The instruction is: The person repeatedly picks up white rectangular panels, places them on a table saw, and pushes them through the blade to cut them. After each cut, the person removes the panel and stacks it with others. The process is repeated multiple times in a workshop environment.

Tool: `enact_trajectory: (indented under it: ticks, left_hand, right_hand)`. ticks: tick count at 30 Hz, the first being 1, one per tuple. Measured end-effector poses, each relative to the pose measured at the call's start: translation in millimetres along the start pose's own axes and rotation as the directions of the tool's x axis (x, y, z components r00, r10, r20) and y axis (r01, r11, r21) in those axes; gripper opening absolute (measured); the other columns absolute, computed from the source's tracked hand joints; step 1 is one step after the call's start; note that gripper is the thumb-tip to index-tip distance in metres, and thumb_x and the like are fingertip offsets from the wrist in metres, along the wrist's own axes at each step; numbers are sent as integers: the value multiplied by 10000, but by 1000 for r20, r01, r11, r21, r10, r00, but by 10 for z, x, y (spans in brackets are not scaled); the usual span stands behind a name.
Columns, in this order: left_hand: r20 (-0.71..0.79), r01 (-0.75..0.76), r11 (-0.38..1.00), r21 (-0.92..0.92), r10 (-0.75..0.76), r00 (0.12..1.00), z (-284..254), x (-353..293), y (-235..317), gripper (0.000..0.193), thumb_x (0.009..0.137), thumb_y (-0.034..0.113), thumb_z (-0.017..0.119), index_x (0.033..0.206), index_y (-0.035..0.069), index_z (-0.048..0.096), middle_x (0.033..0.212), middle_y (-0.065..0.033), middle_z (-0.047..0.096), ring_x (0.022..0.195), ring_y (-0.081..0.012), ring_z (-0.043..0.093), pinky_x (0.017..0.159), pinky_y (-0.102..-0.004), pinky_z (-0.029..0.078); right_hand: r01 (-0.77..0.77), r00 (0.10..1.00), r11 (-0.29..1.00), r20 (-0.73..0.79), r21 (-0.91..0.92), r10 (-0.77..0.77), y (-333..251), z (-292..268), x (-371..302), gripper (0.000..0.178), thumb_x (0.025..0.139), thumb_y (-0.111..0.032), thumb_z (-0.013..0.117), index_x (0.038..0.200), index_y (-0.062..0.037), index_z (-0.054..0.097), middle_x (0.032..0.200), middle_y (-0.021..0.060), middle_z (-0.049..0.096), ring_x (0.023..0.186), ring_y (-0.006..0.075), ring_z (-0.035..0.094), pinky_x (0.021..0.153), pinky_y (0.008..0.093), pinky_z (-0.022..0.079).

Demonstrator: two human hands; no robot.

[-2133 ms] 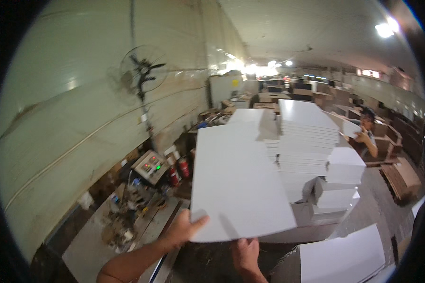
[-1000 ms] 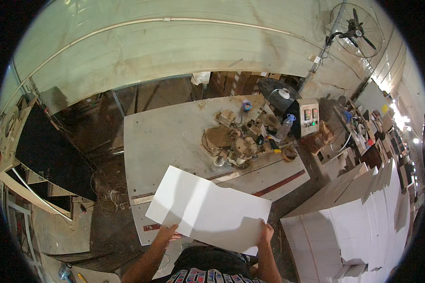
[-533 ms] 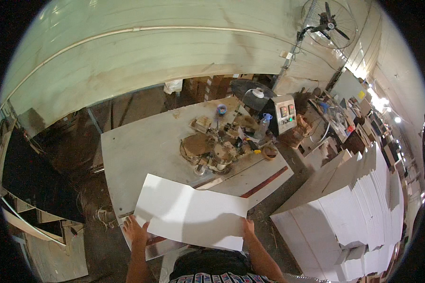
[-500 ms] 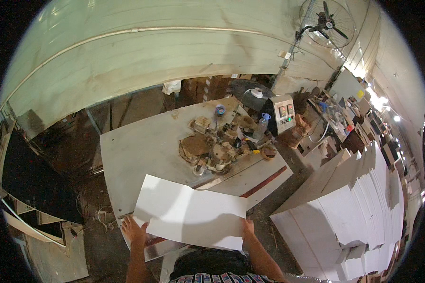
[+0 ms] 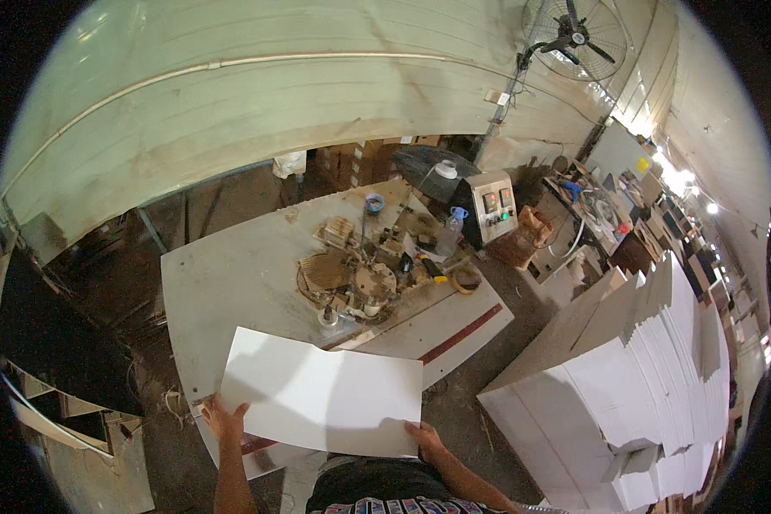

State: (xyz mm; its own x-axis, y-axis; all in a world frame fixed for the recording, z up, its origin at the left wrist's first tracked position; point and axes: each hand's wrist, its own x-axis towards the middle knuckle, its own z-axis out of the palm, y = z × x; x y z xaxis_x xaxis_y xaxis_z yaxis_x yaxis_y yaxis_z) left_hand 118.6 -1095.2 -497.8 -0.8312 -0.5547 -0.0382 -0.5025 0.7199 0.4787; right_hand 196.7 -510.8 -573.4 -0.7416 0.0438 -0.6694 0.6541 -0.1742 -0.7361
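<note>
A white rectangular panel [image 5: 321, 390] lies across my front, its far part over the near edge of the grey-white worktable [image 5: 218, 283]. My left hand [image 5: 223, 418] grips its left edge, thumb along the edge and fingers mostly underneath. At the near right corner my right hand [image 5: 427, 441] is closed on the panel, with the thumb on top and the other fingers partly hidden below. Just beyond the panel's far edge sits a machine head [image 5: 373, 287] coated in brown dust, among small parts and a roll of tape [image 5: 465, 280].
To my right stands a tall stack of white panels [image 5: 608, 385]. Behind the worktable are a clear bottle [image 5: 451, 230] and a metal control box [image 5: 493, 208]. A dark-topped bench [image 5: 60, 334] is at the left, and a fan [image 5: 574, 38] hangs on the wall.
The whole view has shifted, so the table and stack sit further left. My right hand has slid toward the panel's near right corner, and its thumb now shows on top.
</note>
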Motion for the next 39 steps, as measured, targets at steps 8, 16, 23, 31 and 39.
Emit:
enact_trajectory:
  ticks: [8, 16, 23, 31, 39]
  left_hand:
    - [-28, 188, 981, 43, -187, 982, 363, -827, 411, 1042, 763, 572, 983, 1634, 181, 565, 1667, -214, 484, 1514, -498, 423, 1249, -707, 318]
    - [-81, 139, 989, -49, -142, 986, 1160, -2136, 1539, 1044, 776, 607, 961, 1658, 216, 561, 1664, -152, 490, 1516, -507, 394, 1258, -728, 275]
    - [-98, 168, 976, -140, -183, 978, 1871, -2767, 2928, 968, 806, 630, 926, 1606, 191, 600, 1564, -136, 529, 1464, -420, 403, 1241, -664, 254]
    - [-233, 151, 974, -167, -188, 954, 2087, -2662, 3540, 864, 829, 576, 922, 1552, 198, 638, 1524, -116, 548, 1403, -419, 436, 1211, -631, 279]
    - [-266, 263, 957, -121, -287, 920, 2059, -2571, 3349, 815, 821, 555, 936, 1505, 197, 672, 1467, -124, 582, 1390, -434, 446, 1195, -645, 309]
  right_hand:
    - [124, 979, 956, -125, -266, -162, -451, -754, 254, 545, 1089, -376, 762, 1475, -4, 664, 1254, 144, 773, 1030, 283, 742, 887, 484, 588]
    - [440, 868, 812, -52, -384, -494, -1036, -2394, 264, 584, 1120, -202, 726, 1654, -62, 536, 1514, 177, 650, 1329, 285, 650, 1074, 436, 547]
    - [377, 891, 879, -143, -292, -430, -1486, -3627, 192, 650, 1147, -81, 617, 1762, -95, 408, 1671, 128, 558, 1453, 262, 564, 1199, 419, 464]
    - [378, 871, 824, -138, -421, -471, -1625, -4203, 798, 768, 1135, -215, 695, 1808, -173, 328, 1786, 140, 429, 1546, 346, 485, 1282, 519, 411]
    - [499, 856, 830, -4, -251, -516, -2028, -3707, 882, 765, 1120, -158, 708, 1792, -95, 348, 1780, 138, 451, 1559, 293, 482, 1291, 456, 400]
